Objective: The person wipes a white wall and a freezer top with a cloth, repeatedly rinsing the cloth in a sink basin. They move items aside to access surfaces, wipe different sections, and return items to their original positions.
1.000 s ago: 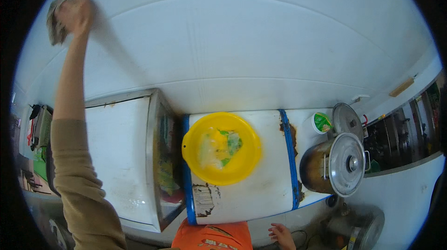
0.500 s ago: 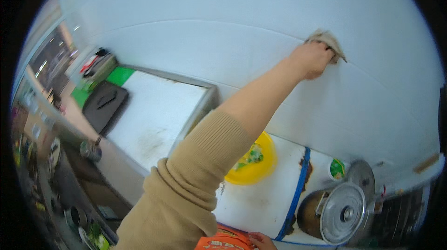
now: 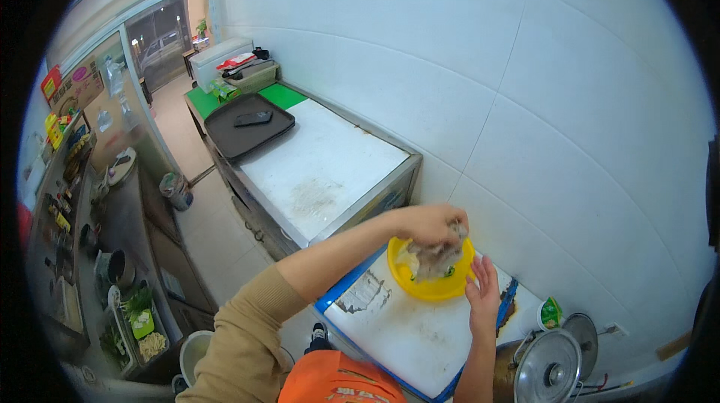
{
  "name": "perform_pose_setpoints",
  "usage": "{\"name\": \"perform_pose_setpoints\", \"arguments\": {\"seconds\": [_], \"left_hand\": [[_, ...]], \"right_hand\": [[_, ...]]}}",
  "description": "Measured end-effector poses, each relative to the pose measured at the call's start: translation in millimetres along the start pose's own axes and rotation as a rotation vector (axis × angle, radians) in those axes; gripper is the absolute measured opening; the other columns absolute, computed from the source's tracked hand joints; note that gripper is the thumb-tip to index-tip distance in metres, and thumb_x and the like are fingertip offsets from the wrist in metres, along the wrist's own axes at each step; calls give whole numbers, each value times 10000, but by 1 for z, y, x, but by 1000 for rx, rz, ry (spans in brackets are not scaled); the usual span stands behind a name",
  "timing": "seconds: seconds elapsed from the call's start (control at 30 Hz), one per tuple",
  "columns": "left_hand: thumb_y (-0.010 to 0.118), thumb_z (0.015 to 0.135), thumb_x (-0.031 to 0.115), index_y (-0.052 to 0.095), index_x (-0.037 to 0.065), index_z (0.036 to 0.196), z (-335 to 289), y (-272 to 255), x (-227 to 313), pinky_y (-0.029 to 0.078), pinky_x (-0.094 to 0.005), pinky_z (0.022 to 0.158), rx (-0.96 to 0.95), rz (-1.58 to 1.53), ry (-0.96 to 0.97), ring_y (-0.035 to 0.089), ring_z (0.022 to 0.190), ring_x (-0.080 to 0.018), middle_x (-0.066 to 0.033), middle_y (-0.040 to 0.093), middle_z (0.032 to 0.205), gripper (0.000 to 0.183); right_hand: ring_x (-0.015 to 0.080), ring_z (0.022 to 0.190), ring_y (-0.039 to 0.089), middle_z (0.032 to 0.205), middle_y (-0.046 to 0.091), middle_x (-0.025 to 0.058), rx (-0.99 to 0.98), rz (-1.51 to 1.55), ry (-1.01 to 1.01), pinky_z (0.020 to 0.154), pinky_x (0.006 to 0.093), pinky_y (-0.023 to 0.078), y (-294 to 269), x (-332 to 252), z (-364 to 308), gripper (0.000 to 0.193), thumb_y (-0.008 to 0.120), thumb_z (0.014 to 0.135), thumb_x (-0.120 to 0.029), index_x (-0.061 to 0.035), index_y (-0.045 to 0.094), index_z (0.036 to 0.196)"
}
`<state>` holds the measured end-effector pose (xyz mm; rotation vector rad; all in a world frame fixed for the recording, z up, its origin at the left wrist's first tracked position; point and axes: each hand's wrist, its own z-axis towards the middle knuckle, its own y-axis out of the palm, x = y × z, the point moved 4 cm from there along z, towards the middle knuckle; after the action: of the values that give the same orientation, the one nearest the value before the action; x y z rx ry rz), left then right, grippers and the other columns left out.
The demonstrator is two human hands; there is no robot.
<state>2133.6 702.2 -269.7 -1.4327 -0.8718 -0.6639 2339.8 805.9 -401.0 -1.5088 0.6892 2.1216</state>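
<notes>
My left hand [image 3: 436, 224] is closed on a crumpled grey-beige rag [image 3: 435, 260], which hangs down over the yellow basin [image 3: 421, 290]. The rag hides much of the basin's inside; a little green and white shows under it. To the right of the basin's rim, my right hand [image 3: 484, 292] is held up with its fingers stretched out and nothing in it. The basin stands on a white, blue-edged worktop [image 3: 409, 339] with worn, peeling patches.
A lidded metal pot [image 3: 551, 373] and a white-and-green tub [image 3: 550, 314] stand at the right. Beyond the basin, a white-topped table [image 3: 330, 166] carries a dark tray [image 3: 247, 136] with a phone. The white wall [image 3: 570, 148] rises behind. Shelves with food stand left.
My left hand has come down from the wall with the rag to above the basin. My right hand has risen from the lower edge to beside it. The view has turned left.
</notes>
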Motion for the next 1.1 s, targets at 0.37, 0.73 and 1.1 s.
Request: {"name": "perform_pose_setpoints", "arguments": {"seconds": [0.37, 0.73, 1.1], "left_hand": [[696, 817, 105, 658, 21, 1209, -38, 40, -39, 532, -394, 923, -31, 188, -9, 670, 1074, -310, -190, 680, 1184, 403], [715, 971, 241, 510, 79, 1427, -21, 176, -118, 551, -421, 960, 420, -517, 42, 649, 1200, -310, -153, 616, 1314, 526], [779, 921, 249, 509, 119, 1479, -118, 74, -164, 468, -371, 1112, 598, -990, 105, 562, 1301, -233, -90, 582, 1397, 633]], "right_hand": [[129, 819, 664, 921, 710, 28, -186, -61, 315, 772, 270, 534, 14, -11, -5, 189, 706, 925, -36, 41, 688, 1097], [407, 884, 673, 969, 673, 204, -110, -876, -144, 777, 423, 557, 70, -62, 2, 216, 716, 835, -82, 20, 696, 1023], [282, 926, 688, 1138, 658, 140, -208, -723, -62, 794, 355, 585, 138, -64, 11, 408, 825, 815, -75, -35, 732, 1211]]}}
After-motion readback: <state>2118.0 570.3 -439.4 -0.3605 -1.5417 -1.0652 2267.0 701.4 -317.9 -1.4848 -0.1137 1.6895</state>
